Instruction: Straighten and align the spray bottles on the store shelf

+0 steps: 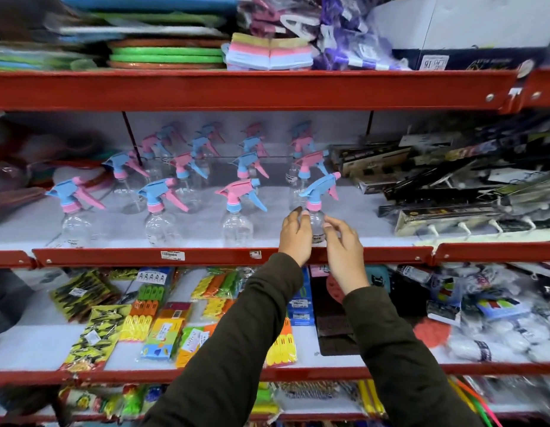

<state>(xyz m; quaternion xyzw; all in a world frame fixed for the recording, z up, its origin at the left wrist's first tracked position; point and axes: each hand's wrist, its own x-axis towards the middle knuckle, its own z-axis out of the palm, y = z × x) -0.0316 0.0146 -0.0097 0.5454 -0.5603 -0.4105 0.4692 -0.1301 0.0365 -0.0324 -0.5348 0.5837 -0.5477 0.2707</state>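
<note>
On the middle shelf (206, 257), at the right end of the front row, a clear spray bottle (317, 224) with a blue trigger head and pink collar stands near the red front lip, and a person has both hands around it. The left hand (295, 234) curls against the bottle's left shoulder, the right hand (344, 246) against its right side; fingertips touch the clear body just under the collar, so each grip is closed lightly on this one bottle rather than clenched. Its nozzle tips up and to the right, while the three other front bottles (236, 211) to its left stand apart with their heads pointing left. More bottles (249, 167) stand in rows behind, blurred toward the back wall. To do this step well, I would judge, the bottle wants turning about its own upright axis until the head matches its neighbours, with the base kept flat on the shelf and held low enough that the light, seemingly empty body does not tip. It should then slide level with the front row, keeping a gap like the others. The dark packaged goods (437, 195) crowd the right side, so the right elbow needs care.
</note>
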